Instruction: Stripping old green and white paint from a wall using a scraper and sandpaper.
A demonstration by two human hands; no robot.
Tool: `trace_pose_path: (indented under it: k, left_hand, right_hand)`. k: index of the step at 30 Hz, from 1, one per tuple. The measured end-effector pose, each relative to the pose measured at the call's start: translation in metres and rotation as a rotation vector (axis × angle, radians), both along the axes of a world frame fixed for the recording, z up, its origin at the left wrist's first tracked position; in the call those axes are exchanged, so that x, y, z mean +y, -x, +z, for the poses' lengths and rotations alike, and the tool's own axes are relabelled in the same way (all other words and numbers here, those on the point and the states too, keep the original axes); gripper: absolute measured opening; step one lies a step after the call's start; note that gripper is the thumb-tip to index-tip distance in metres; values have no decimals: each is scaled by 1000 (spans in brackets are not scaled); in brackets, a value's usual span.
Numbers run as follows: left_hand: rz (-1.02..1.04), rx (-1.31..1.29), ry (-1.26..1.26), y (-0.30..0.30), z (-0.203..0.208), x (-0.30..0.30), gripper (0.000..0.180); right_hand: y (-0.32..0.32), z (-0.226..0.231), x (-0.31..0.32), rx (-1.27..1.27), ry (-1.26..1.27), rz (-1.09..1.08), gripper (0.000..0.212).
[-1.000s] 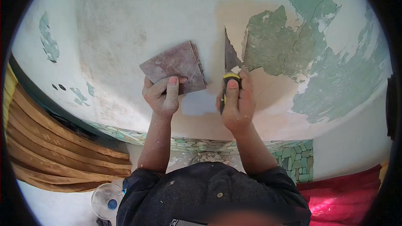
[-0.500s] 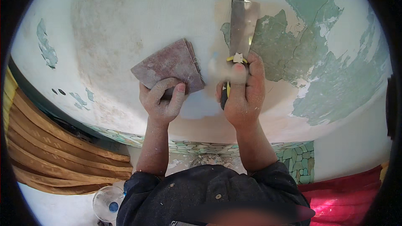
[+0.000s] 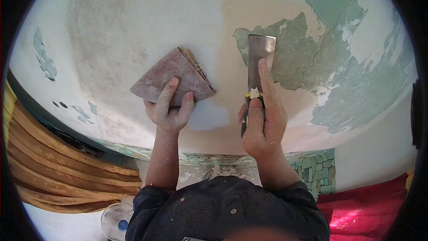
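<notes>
A folded sheet of worn, reddish-brown sandpaper [image 3: 167,78] is pinched in my dusty left hand [image 3: 168,111], with loose threads along its right edge. My right hand [image 3: 267,125] grips a putty knife [image 3: 261,51] by its black and yellow handle. The right index finger lies stretched along the metal blade, which points up the wall. Behind the blade is a wall [image 3: 187,9] with a bare greenish patch [image 3: 294,49] where the paint has flaked off. Whether the blade touches the wall I cannot tell.
More peeled green areas [image 3: 352,93] spread to the right, and a rough brownish patch [image 3: 107,40] marks the left. Green stone-pattern cladding [image 3: 316,169] runs below. An orange curtain [image 3: 67,169] hangs lower left, a red cloth [image 3: 365,209] lower right, and a fan [image 3: 117,221] stands at the bottom left.
My right hand has come down with the putty knife, and its index finger now stretches along the blade. My left hand has shifted slightly left, its index finger now extended over the sandpaper.
</notes>
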State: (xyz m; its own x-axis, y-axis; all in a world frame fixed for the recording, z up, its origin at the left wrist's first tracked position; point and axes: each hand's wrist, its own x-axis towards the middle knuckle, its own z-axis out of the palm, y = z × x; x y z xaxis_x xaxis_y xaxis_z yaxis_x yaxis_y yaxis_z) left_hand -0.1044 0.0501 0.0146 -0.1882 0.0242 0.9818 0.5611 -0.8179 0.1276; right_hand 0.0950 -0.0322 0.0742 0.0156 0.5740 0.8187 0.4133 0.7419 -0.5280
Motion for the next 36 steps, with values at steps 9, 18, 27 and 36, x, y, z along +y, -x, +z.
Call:
trace_pose_path:
  k: [9,18,27,36]
  left_hand:
    - [42,24,-16,0,5,-1,40]
    - [64,39,10,2,3,-4,40]
    - [50,19,27,2,2,-5,41]
    - [53,18,55,4,1,-5,42]
  right_hand:
    - [15,14,11,-18,-81,-107,58]
    - [34,3,23,200,47,107,55]
    - [53,11,33,324,-22,172,58]
    - [61,14,47,323,-104,134,53]
